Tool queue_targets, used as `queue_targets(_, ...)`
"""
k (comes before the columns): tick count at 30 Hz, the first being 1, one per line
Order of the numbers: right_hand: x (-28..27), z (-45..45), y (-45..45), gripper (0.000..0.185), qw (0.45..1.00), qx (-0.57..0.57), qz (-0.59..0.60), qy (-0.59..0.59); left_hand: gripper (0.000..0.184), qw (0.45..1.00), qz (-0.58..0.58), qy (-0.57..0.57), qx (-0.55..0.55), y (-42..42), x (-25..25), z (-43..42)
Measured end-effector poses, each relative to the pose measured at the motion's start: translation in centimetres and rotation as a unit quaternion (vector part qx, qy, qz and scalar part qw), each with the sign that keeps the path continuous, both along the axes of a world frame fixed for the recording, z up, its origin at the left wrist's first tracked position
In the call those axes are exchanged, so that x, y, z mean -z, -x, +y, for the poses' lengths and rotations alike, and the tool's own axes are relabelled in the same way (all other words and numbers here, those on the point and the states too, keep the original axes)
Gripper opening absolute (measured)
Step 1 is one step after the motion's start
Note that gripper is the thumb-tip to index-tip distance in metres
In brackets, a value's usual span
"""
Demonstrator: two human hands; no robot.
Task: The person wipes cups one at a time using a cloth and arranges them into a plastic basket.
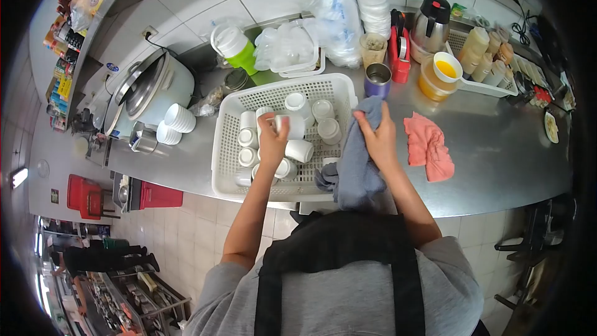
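Observation:
My left hand (272, 140) is over the white plastic basket (221, 149), its fingers closed round a white cup (290, 127) that looks slightly blurred. Several more white cups lie in the basket around it, some upside down, one on its side (300, 150). In my right hand (378, 139) is a grey-blue cloth (360, 174), gripped near its top; it hangs down over the basket's right edge. A pink cloth (429, 147) lies crumpled on the steel counter, right of my right hand.
Behind the basket stand a purple metal cup (377, 79), a red tape dispenser (399, 56) and a green-and-white jug (234, 48). Stacked white cups (179, 119) and a large cooker (163, 84) are left. An orange-filled container (435, 84) and sauce bottles (475, 48) stand right. A person (106, 258) is far left.

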State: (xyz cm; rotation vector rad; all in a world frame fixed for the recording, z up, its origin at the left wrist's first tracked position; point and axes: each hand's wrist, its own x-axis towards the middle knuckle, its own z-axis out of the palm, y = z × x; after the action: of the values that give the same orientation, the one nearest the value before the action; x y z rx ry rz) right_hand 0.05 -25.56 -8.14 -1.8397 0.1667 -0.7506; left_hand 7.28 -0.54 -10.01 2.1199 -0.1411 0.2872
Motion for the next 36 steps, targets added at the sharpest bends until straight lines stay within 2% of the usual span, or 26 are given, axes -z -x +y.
queue_targets(2,-0.5,0.0,0.3,0.044,1.0,-0.026,0.001,-0.017,0.043,0.984,-0.144,-0.101,0.039,0.1,1.5,-0.9)
queue_targets(5,0.6,0.1,0.8,0.045,0.998,-0.055,0.005,0.017,0.049,0.963,-0.149,-0.213,0.071,0.7,2.6,-2.6)
queue_targets(9,0.9,0.1,1.1,0.043,0.997,-0.071,0.021,0.019,0.056,0.951,-0.095,-0.274,0.105,0.9,4.0,-3.3)
queue_targets(12,0.6,-0.2,1.3,0.036,0.997,-0.037,0.036,-0.052,0.062,0.963,-0.081,-0.215,0.141,0.3,5.2,-3.0)
queue_targets(15,-0.5,0.0,1.1,0.038,0.992,0.047,-0.076,-0.084,0.068,0.973,-0.017,-0.171,0.157,0.7,3.6,-1.7)
queue_targets(18,-0.4,-2.0,1.1,0.038,0.991,-0.017,0.003,-0.132,0.069,0.898,0.017,-0.339,0.28,1.8,0.1,0.8)
queue_targets(19,-0.1,-2.3,0.8,0.041,0.966,-0.066,0.016,-0.25,0.068,0.884,0.002,-0.357,0.302,1.9,0.5,1.1)
queue_targets(21,0.3,-2.3,0.3,0.048,0.867,-0.163,0.043,-0.468,0.067,0.854,-0.028,-0.39,0.343,2.2,1.5,1.5)
queue_targets(25,-0.1,-0.4,0.5,0.061,0.834,-0.171,0.072,-0.52,0.063,0.819,-0.16,-0.479,0.273,3.2,3.2,0.8)
queue_targets(28,0.7,0.2,0.4,0.064,0.808,-0.185,0.078,-0.555,0.06,0.812,-0.17,-0.502,0.243,3.0,4.4,0.4)
queue_targets(29,0.7,0.1,0.6,0.063,0.796,-0.189,0.074,-0.57,0.058,0.843,-0.112,-0.46,0.255,3.0,4.5,0.7)
queue_targets(31,0.7,-0.7,0.6,0.062,0.766,-0.2,0.069,-0.607,0.054,0.887,0.003,-0.367,0.281,3.1,1.2,0.1)
queue_targets(33,0.6,-1.3,0.7,0.062,0.723,-0.219,0.073,-0.651,0.047,0.954,0.062,-0.181,0.23,3.5,-0.5,0.0)
queue_targets(34,0.5,-1.3,0.6,0.062,0.723,-0.209,0.078,-0.654,0.044,0.972,0.092,-0.085,0.197,3.9,-1.3,0.0)
queue_targets(35,0.2,-0.9,0.5,0.062,0.721,-0.2,0.085,-0.658,0.043,0.968,0.163,0.055,0.184,4.1,-2.0,-0.3)
queue_targets(36,-0.1,-0.4,0.4,0.061,0.72,-0.193,0.093,-0.66,0.043,0.94,0.227,0.195,0.166,4.2,-2.7,-1.1)
